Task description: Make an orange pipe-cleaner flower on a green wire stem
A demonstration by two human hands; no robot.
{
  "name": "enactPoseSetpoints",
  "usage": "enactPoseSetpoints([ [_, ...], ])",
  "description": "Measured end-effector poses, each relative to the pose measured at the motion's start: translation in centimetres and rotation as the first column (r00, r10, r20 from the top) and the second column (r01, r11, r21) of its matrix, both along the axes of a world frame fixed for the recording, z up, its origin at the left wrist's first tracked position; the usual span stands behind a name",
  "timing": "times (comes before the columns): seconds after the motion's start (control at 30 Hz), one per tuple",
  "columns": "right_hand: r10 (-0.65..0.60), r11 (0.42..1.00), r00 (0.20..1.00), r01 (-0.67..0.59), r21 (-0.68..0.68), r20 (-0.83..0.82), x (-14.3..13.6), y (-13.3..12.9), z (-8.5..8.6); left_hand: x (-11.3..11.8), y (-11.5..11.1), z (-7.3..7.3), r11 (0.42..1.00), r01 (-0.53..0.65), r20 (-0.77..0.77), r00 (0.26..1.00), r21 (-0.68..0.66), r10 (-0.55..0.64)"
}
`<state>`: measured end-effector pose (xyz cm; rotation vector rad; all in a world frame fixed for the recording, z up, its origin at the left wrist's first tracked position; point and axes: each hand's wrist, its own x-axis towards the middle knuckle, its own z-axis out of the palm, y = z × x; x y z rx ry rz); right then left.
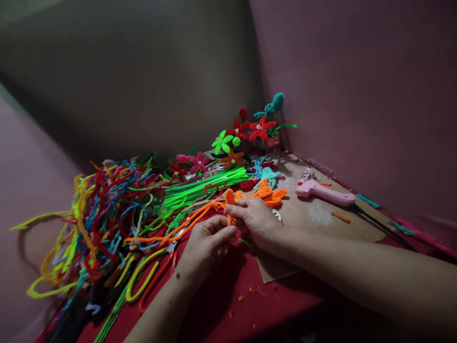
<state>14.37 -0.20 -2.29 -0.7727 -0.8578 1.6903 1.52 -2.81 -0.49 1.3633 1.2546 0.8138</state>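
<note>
My right hand (260,223) pinches an orange pipe cleaner (229,196) between thumb and fingers. Its upper end is bent into a tight petal-like loop that stands above my fingertips. Close beside it, my left hand (209,238) is closed, thumb and forefinger together on the lower part of the same pipe cleaner. Long orange strands (189,222) run off to the left behind my left hand. Finished-looking orange petals (270,194) lie just beyond my right hand. What the lower fingers of my left hand touch is hidden.
A pink glue gun (328,194) lies on a cardboard sheet (305,228) at right. Left are tangled coloured pipe cleaners (103,209), a green bundle (200,190) and yellow-handled scissors (133,286). Pipe-cleaner flowers (237,131) stand behind. Red cloth (271,305) covers the table.
</note>
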Motion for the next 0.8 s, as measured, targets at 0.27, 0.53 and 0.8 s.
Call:
enactPoseSetpoints([
  [0.27,0.12,0.959,0.947,-0.189,0.212,0.298,-0.6,-1.8,-0.7,0.1,3.1,4.1,0.935,-0.165,-0.177,0.957,0.315,0.228],
  [0.53,-0.108,0.671,0.724,-0.453,0.588,0.681,-0.8,-3.4,-1.1,3.6,6.9,2.3,0.961,0.025,-0.306,0.95,0.274,0.063],
  [0.8,-0.188,0.575,0.603,-0.572,0.585,0.775,-0.9,-3.2,-1.0,4.5,7.6,1.1,0.962,0.026,-0.324,0.944,0.273,0.067],
])
